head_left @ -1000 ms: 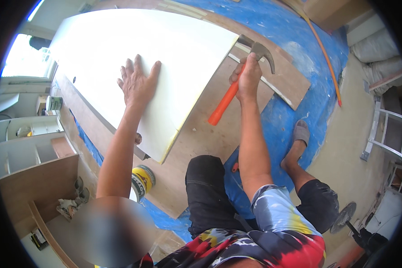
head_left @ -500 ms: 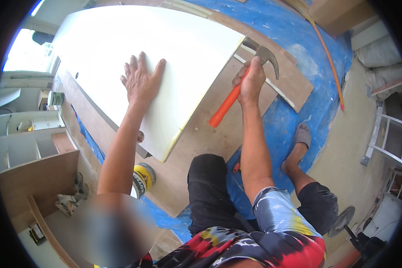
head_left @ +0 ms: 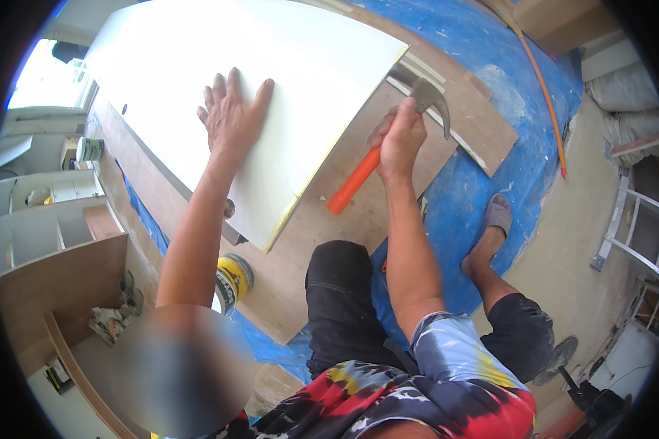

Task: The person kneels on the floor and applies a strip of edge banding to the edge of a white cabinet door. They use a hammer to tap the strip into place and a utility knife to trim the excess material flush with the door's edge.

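Note:
My left hand (head_left: 234,121) lies flat on the white panel (head_left: 329,80), fingers spread. My right hand (head_left: 401,143) is closed around a claw hammer (head_left: 355,181), gripping it high, close under the metal head. The hammer's orange handle slants down to the left, and its curved claw points right. It is held beside the panel's right edge, which has a pale yellow strip along it. Whether the hammer head touches the panel edge I cannot tell.
Brown boards (head_left: 289,293) lie under the panel, over a blue sheet (head_left: 439,241). Below my left forearm stands a yellow and white can (head_left: 234,282). Open cabinets (head_left: 51,234) are at the left; a ladder (head_left: 615,219) and an orange hose (head_left: 545,95) are at the right.
My right hand and the hammer have moved left, toward the panel's edge. My left hand stays flat on the panel. The whole view has shifted slightly.

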`<control>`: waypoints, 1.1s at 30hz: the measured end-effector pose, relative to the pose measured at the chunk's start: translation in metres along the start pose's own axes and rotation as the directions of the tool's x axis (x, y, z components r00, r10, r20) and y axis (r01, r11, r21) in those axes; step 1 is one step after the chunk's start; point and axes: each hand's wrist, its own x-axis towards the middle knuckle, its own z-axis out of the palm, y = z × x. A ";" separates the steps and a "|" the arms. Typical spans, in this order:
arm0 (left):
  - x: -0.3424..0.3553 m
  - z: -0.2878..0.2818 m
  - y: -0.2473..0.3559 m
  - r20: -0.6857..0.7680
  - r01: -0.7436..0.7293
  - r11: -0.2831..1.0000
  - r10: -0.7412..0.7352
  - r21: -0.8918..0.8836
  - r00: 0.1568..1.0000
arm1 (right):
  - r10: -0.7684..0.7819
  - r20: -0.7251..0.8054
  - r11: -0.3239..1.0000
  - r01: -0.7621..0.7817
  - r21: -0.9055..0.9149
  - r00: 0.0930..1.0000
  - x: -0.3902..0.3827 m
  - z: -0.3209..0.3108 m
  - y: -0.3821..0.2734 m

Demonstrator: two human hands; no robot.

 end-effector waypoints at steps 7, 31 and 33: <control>-0.001 -0.001 0.000 -0.007 -0.013 1.000 0.013 0.012 1.000 | -0.007 0.050 0.994 0.012 -0.106 0.999 -0.012 -0.003 0.003; 0.002 0.009 -0.012 -0.086 -0.093 0.994 0.088 -0.060 0.992 | 0.130 0.032 0.990 -0.128 -0.057 0.991 -0.129 0.014 0.012; 0.001 0.005 -0.008 -0.119 -0.110 0.994 0.109 0.003 0.987 | 0.121 0.033 0.990 -0.119 -0.070 0.992 -0.141 0.016 0.015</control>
